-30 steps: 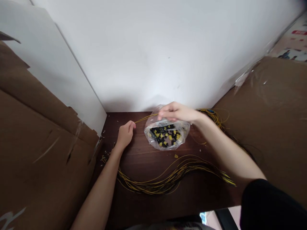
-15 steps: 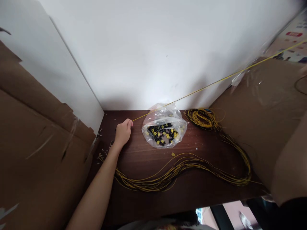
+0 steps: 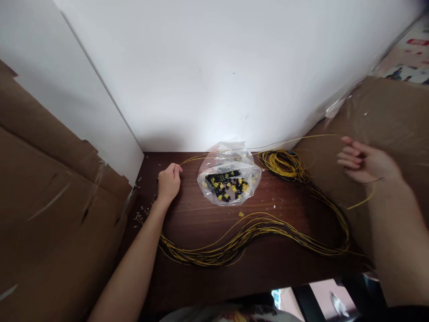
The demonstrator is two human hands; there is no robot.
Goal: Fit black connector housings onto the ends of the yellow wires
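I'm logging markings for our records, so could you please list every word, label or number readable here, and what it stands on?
None can be read.
The red label on the printed sheet at top right carries white marks, too blurred to read.
The clear bag shows no print.

wire (image 3: pixel 194 160): end hidden in left hand (image 3: pixel 168 182) | bag parts (image 3: pixel 226 188): too small to identify

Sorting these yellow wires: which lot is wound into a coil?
The back lot, right of the plastic bag; the front bundle lies stretched out in a long wave.
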